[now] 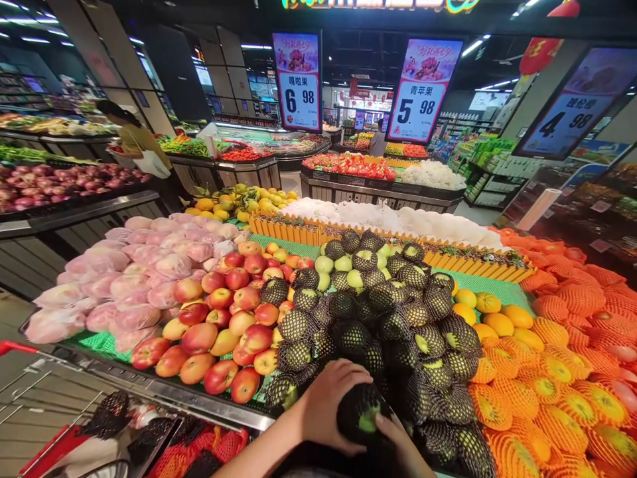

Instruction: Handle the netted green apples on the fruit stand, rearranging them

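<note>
Both my hands close around one green apple in a black foam net (359, 413) at the near edge of the fruit stand. My left hand (326, 405) wraps its left and top side. My right hand (398, 441) grips it from below right, partly cut off by the frame. The apple comes from a heap of black-netted green apples (388, 312) in the middle of the display.
Red apples (223, 325) lie left of the heap, bagged pink fruit (134, 279) further left, orange-netted fruit (562, 372) to the right. A red shopping cart (99, 425) with netted fruit stands at lower left. A person in yellow (134, 136) stands far left. Price signs (298, 83) hang overhead.
</note>
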### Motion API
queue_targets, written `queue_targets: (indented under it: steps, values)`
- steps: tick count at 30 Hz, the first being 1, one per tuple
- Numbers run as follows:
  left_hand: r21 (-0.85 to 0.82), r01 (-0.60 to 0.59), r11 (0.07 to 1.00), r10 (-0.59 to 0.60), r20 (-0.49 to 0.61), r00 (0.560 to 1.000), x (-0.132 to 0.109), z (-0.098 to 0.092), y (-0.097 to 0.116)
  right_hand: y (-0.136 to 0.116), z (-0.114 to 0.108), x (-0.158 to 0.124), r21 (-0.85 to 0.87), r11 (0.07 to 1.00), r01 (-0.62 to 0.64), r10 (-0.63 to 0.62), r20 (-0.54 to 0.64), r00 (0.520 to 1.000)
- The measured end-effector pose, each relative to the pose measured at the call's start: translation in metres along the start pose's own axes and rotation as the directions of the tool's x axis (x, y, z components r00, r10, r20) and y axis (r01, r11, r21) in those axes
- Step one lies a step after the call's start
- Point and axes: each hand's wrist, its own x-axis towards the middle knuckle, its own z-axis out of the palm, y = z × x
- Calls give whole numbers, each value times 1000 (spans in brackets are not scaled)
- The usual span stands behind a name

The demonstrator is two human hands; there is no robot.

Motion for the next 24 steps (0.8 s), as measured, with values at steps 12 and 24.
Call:
queue_targets:
  steps: [12,24]
  values:
    - [-302,238,923,-384,-718,580,55,-107,-77,-16,-12,36,35,980,194,-195,286,938]
    - [384,854,351,-556,-649,520,119,-238,-181,-30,-7,64,-43,999,-20,33,329,944]
